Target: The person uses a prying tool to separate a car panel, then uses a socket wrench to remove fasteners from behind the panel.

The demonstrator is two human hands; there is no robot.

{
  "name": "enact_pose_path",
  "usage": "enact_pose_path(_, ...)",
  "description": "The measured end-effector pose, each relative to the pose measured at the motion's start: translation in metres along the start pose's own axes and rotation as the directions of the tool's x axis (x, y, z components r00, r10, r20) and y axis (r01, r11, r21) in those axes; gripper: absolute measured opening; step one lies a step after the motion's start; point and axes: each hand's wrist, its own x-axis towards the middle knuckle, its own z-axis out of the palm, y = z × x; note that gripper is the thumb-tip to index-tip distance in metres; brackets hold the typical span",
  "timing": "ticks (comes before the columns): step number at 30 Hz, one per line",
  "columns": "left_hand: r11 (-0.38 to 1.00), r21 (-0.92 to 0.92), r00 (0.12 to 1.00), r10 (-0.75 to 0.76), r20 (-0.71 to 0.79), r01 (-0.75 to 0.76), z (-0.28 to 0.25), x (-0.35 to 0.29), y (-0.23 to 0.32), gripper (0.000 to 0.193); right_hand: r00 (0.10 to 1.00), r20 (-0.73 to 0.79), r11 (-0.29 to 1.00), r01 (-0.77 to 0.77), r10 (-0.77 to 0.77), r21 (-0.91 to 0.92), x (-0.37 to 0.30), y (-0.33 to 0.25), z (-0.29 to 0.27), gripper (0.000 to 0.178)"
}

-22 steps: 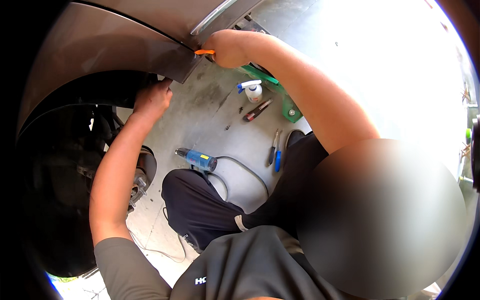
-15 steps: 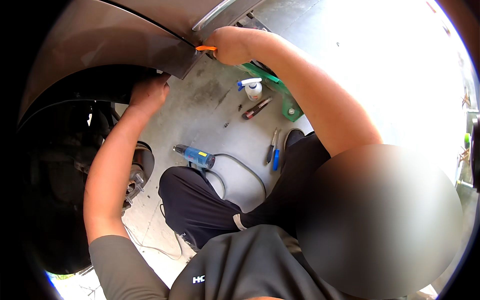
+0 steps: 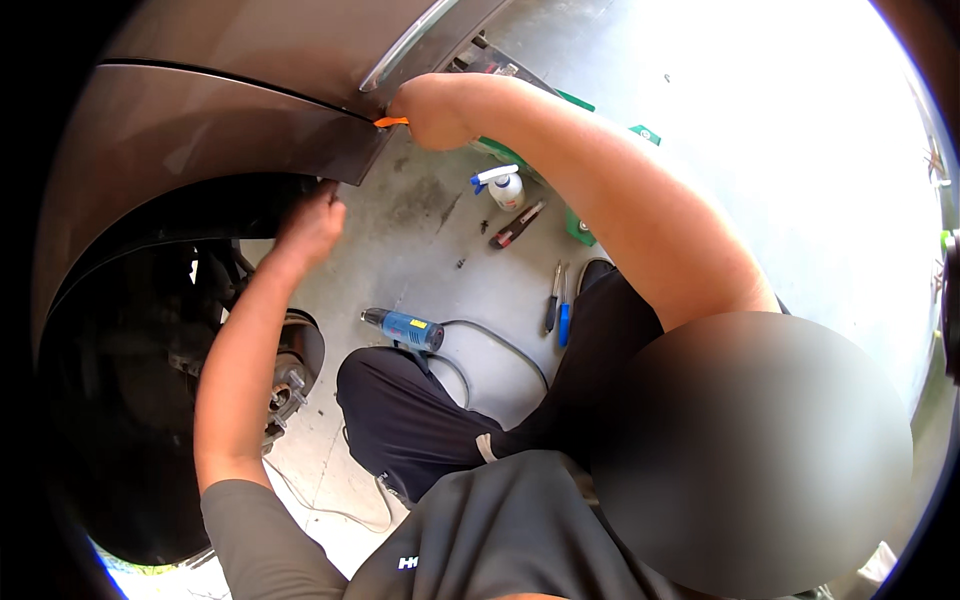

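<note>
A brown car fender [image 3: 210,125] spans the upper left, its lower corner beside the wheel arch. My right hand [image 3: 430,112] is closed around a flat orange pry tool [image 3: 391,122], whose tip meets the seam between fender and door [image 3: 270,50]. At the rear end of the arch, my left hand [image 3: 312,228] reaches up with its fingers curled together against the fender's lower edge. What those fingers grip is too small to make out. Below my left forearm shows the bare wheel hub [image 3: 287,392] with its studs.
On the concrete floor lie a blue heat gun [image 3: 405,329] with its cord, a white spray bottle [image 3: 505,190], a utility knife [image 3: 516,226], a black-handled tool [image 3: 552,300] and a blue-handled tool [image 3: 565,312]. A green piece of equipment [image 3: 580,228] is partly behind my right arm.
The view has shifted, so the car and floor items sit lower in it. My left hand has dropped slightly from the fender's edge. The orange tool stays at the seam.
</note>
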Motion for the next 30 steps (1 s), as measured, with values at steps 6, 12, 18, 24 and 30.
enact_pose_path(6,0.953,0.297,0.984,-0.111,0.139,0.065,-0.01,0.007,0.013,0.028,0.993,-0.118,0.976,0.041,-0.016,0.212,0.005,0.016,0.011,0.033)
enact_pose_path(12,0.952,0.307,0.994,-0.033,0.105,-0.001,-0.009,0.006,0.002,0.026,0.995,-0.096,0.966,0.016,0.01,0.259,0.0,0.01,0.006,0.035)
enact_pose_path(18,0.85,0.448,0.942,0.332,-0.047,-0.277,-0.016,0.01,-0.023,0.024,0.998,-0.063,0.974,-0.001,0.015,0.225,0.01,0.008,0.008,0.034)
enact_pose_path(24,0.923,0.367,0.957,-0.203,0.207,0.116,0.006,0.009,0.033,0.032,0.996,-0.086,0.991,0.04,-0.03,0.125,0.01,0.024,0.009,0.032)
enact_pose_path(30,0.971,0.228,0.984,-0.106,0.145,0.071,-0.005,0.0,0.005,0.039,0.996,-0.072,0.974,-0.026,0.043,0.223,-0.008,0.001,-0.003,0.036)
